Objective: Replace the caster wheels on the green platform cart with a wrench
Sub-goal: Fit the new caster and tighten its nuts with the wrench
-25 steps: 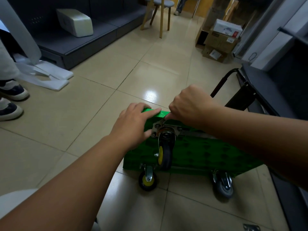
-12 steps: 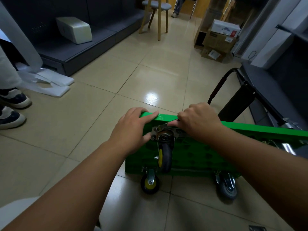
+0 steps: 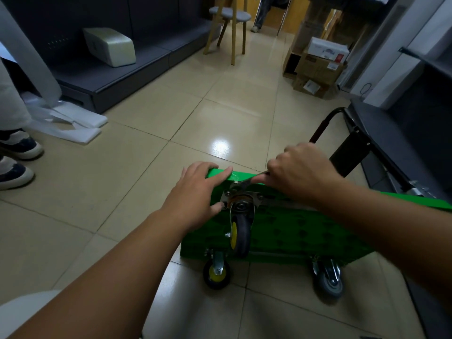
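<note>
The green platform cart (image 3: 293,231) stands on its side on the tiled floor, underside towards me. A caster with a yellow hub (image 3: 241,234) hangs from a metal mounting plate (image 3: 241,195) at the upper corner. My left hand (image 3: 195,189) grips that corner, fingers over the top edge and thumb by the plate. My right hand (image 3: 299,172) holds a metal wrench (image 3: 247,182) whose head sits at the plate's top bolt. Lower down are a yellow-hub caster (image 3: 217,272) and a grey caster (image 3: 329,280) on the floor.
The cart's black handle (image 3: 322,128) reaches back right beside dark shelving (image 3: 396,133). Another person's shoes (image 3: 14,157) and white foam sheets (image 3: 68,123) lie at left. Cardboard boxes (image 3: 318,67) and a wooden stool (image 3: 230,23) stand further back.
My right hand with the wrench has shifted right and then up a little at the plate. The view has tilted, showing more of the cart's top edge. My left hand keeps its grip.
</note>
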The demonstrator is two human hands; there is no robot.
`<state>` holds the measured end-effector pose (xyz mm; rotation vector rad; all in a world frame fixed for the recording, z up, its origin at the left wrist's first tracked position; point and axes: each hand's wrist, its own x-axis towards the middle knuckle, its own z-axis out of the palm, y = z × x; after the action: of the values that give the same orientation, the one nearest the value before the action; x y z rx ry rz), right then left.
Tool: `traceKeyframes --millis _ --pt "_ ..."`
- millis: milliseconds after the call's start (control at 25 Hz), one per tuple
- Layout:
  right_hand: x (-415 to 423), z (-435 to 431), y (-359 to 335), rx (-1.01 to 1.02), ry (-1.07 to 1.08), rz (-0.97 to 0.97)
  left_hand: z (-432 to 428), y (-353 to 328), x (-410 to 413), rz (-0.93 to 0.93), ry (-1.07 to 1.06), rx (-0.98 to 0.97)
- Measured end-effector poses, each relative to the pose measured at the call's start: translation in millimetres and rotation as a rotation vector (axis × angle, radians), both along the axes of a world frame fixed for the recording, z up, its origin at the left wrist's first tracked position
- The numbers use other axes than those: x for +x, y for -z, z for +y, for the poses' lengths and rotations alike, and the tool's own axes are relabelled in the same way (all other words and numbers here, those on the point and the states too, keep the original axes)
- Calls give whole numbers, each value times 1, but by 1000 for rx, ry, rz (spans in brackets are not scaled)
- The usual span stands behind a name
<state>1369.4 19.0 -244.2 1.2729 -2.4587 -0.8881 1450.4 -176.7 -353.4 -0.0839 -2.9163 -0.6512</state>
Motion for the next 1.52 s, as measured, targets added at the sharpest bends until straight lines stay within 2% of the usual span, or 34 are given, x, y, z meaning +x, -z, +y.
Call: traceKeyframes --millis 120,280,560,800,1160,1320,1520 --pt "7 -20 -39 150 -88 45 -2 -1 2 -15 7 21" --pt "12 -59 -35 308 -245 99 -1 -4 3 -21 5 49" --pt "15 -78 -32 497 -284 195 -1 -5 4 -2 5 79" --pt "18 -84 -31 523 -242 188 0 -7 3 12 -2 75" --pt "19 -63 -23 431 -169 142 2 -7 3 -8 -21 71" --pt "10 -64 -28 433 -219 94 3 -7 3 -2 -20 72" --pt "16 -80 -22 473 -330 130 4 -10 4 11 -38 78"
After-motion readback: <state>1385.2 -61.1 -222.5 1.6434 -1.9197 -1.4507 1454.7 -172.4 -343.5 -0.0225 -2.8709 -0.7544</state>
